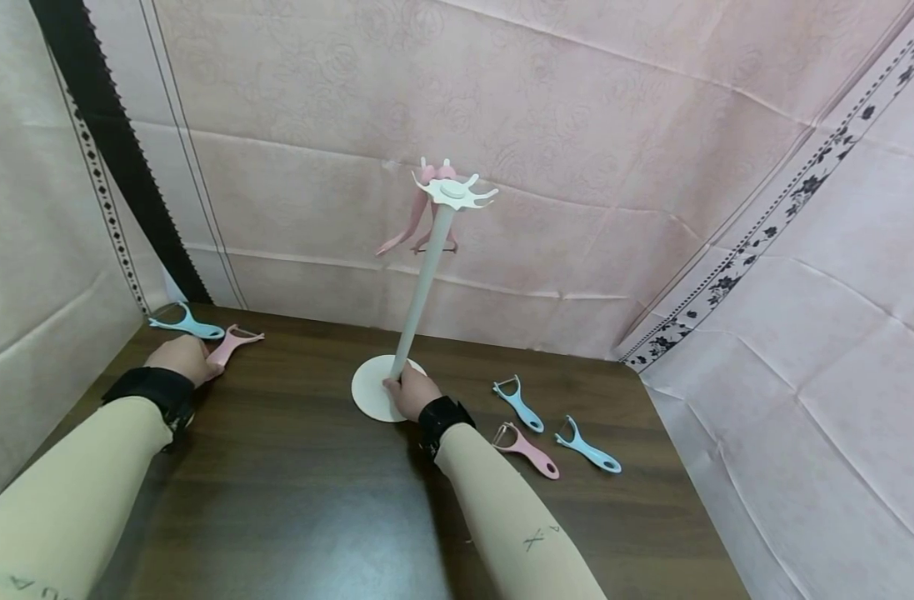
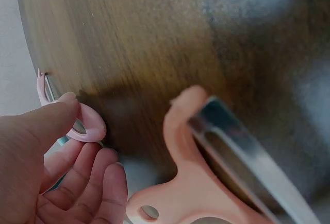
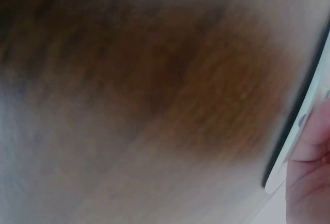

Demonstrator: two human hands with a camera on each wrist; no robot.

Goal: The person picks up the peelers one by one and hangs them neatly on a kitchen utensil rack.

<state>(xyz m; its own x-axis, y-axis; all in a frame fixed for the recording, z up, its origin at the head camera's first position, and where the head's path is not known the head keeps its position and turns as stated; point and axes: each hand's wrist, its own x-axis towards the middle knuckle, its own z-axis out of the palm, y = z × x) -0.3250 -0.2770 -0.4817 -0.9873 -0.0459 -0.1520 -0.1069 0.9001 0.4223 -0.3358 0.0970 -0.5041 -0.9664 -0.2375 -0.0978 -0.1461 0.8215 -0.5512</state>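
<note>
My left hand (image 1: 179,358) is at the far left of the table, pinching a pink peeler (image 1: 232,343) between thumb and fingers. In the left wrist view the thumb lies on that peeler's holed handle end (image 2: 93,126). A light blue peeler (image 1: 202,328) lies just beyond this hand. Close to the left wrist camera looms a salmon-pink peeler (image 2: 191,167) with a metal blade; whether it is held, I cannot tell. My right hand (image 1: 413,392) grips the lower post of a white stand (image 1: 430,271), beside its round base (image 1: 370,387). Pink peelers (image 1: 419,204) hang from the stand's hooked top.
Right of the stand lie two blue peelers (image 1: 527,410) and a pink peeler (image 1: 533,457) on the dark wooden table (image 1: 292,467). Pale cloth walls (image 1: 576,150) rise behind the table and at both sides. The right wrist view is mostly blurred.
</note>
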